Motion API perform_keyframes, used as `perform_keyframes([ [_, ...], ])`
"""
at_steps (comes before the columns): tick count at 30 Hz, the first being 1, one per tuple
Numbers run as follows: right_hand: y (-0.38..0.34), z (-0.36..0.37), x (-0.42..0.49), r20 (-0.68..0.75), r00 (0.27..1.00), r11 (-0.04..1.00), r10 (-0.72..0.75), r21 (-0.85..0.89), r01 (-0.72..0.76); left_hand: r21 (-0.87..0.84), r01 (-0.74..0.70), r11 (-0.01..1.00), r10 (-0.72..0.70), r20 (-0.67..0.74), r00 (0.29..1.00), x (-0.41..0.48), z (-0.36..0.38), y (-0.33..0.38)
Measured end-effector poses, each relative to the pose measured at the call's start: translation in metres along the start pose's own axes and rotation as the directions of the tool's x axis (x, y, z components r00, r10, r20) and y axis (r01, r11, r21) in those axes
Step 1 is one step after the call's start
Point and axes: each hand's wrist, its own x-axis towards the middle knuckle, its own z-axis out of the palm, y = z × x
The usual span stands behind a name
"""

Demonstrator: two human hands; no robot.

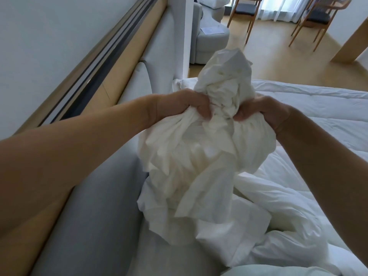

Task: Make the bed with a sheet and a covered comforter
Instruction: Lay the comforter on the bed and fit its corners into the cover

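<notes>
Head view: Both hands grip a crumpled white sheet (199,156) held up above the bed. The left hand (185,104) and right hand (264,113) each curl their fingers round a gathered neck of fabric, close together but apart. A bunch of sheet rises above the hands; the larger part hangs below them, its lower folds reaching the white comforter (318,104) spread on the bed. A grey padded headboard (89,216) runs along the left. Beyond the bed stand a grey armchair (211,42) and two wooden chairs (246,10), on a wooden floor (278,56).
</notes>
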Motion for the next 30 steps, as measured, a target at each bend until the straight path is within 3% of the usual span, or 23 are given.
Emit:
perform_keyframes([
  [2,-0.007,0.001,0.003,-0.02,1.0,1.0,-0.02,-0.005,0.02,0.017,0.026,1.0,-0.027,0.065,0.998,-0.003,0.005,0.003],
  [5,-0.02,0.004,0.006,-0.079,0.995,0.998,-0.063,-0.005,0.063,-0.028,0.005,1.0,-0.003,0.053,0.999,-0.006,0.007,0.005],
  [8,-0.026,0.003,0.007,-0.108,0.994,1.0,-0.017,-0.024,0.015,-0.064,-0.029,0.998,0.032,0.049,0.998,-0.006,0.004,0.004],
  [13,-0.019,-0.003,0.004,-0.131,0.986,0.995,0.1,0.024,-0.097,-0.083,-0.171,0.982,0.158,-0.149,0.976,0.007,0.006,0.003],
  [16,-0.005,0.0,-0.001,-0.07,0.977,0.978,0.203,0.069,-0.198,-0.124,-0.206,0.971,0.174,-0.234,0.957,0.012,0.007,0.001],
  [20,0.012,0.016,0.003,0.004,0.983,0.974,0.186,0.135,-0.185,-0.129,-0.219,0.967,0.175,-0.287,0.942,0.01,0.006,-0.001],
  [26,0.004,0.004,-0.004,0.039,0.993,0.993,0.114,0.037,-0.115,-0.088,-0.109,0.99,0.093,-0.165,0.982,0.005,0.007,0.001],
  [30,-0.01,-0.004,0.002,0.028,0.998,0.998,0.053,-0.045,-0.052,-0.087,0.004,0.996,0.0,0.049,0.999,-0.002,0.006,0.001],
])
